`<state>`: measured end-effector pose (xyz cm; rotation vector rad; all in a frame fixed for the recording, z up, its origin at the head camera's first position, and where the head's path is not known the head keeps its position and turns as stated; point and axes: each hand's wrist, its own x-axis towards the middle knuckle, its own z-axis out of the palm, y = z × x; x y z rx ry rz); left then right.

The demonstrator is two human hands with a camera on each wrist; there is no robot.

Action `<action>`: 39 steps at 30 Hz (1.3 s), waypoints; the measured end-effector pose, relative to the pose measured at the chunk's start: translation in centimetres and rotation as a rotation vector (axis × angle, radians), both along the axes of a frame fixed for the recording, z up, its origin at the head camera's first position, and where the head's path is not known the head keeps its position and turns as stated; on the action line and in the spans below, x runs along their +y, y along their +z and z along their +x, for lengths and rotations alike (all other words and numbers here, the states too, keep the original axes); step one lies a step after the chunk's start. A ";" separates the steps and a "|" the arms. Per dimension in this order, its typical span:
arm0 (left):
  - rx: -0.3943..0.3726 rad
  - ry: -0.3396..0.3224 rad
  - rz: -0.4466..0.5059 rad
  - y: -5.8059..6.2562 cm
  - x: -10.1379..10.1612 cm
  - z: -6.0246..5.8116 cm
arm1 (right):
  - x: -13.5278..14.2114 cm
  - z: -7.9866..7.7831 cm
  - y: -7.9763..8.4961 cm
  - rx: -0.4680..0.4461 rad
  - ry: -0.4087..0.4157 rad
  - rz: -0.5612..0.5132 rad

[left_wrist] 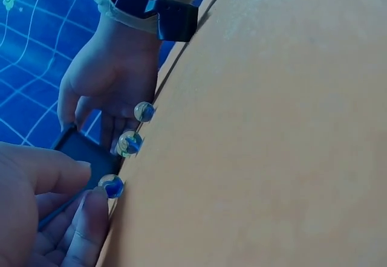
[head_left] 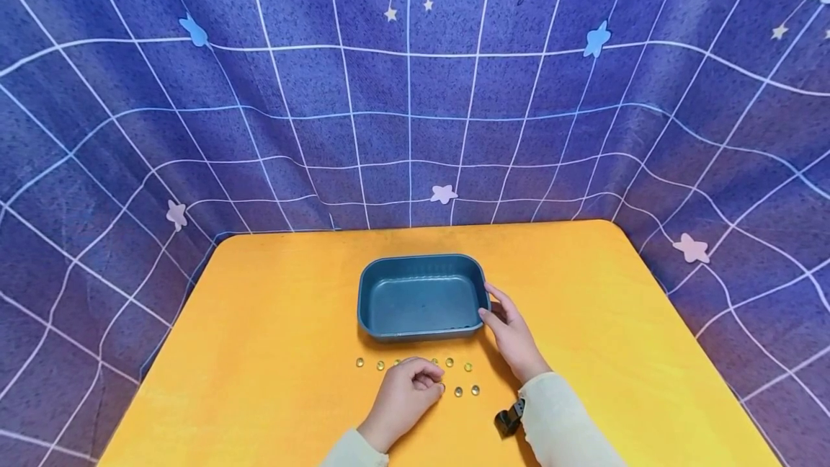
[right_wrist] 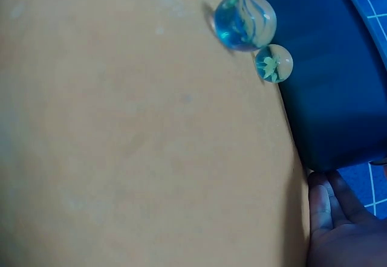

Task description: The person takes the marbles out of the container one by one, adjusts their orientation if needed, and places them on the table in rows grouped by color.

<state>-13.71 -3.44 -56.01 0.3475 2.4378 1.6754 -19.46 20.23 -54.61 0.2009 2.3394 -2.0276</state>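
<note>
My left hand point(head_left: 403, 396) is low over the table, its thumb and forefinger pinching a clear glass marble point(left_wrist: 111, 186) with blue inside. Two more marbles point(head_left: 467, 390) lie just right of those fingertips. A longer row of marbles point(head_left: 380, 365) runs behind, partly hidden by the left hand. My right hand point(head_left: 515, 341) holds the right end of a dark blue rectangular tub point(head_left: 421, 301). Its thumb lies at the rim and its fingers lie along the outer wall. In the right wrist view, marbles point(right_wrist: 245, 22) appear in front of the tub's side.
A yellow cloth point(head_left: 259, 323) covers the table. Blue grid-patterned fabric point(head_left: 408, 92) hangs round its back and sides. A black strapped device point(head_left: 509, 420) sits at the right wrist, beside the light sleeve point(head_left: 564, 424).
</note>
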 end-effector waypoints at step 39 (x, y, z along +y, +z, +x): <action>0.303 -0.020 -0.343 6.4 3.9 -8.0 | -0.3 0.1 0.2 0.027 0.003 0.002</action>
